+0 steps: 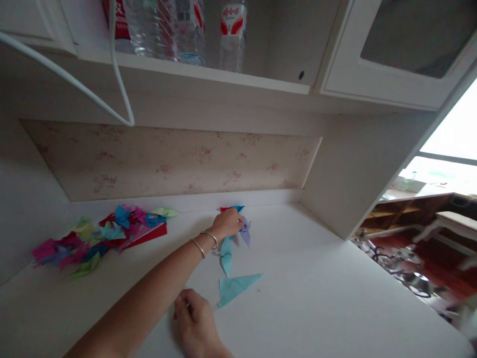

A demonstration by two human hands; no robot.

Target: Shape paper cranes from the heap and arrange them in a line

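Note:
My left hand (227, 223) reaches to the back of the white desk, fingers pinched together at the top of a purple origami crane (245, 232). Red and blue folded paper (238, 208) shows just behind this hand. Below its wrist lies a light-blue origami crane (226, 256), partly covered by the hand. A teal folded paper triangle (237, 287) lies flat nearer to me. My right hand (197, 318) rests on the desk beside my left forearm, fingers curled in; I see nothing held in it.
A heap of colourful origami cranes (112, 231) lies at the back left. Overhead, a shelf (208, 77) bears several plastic bottles (233, 42), and a white cable (122, 94) hangs down at the left. A side panel (357, 169) bounds the desk at the right.

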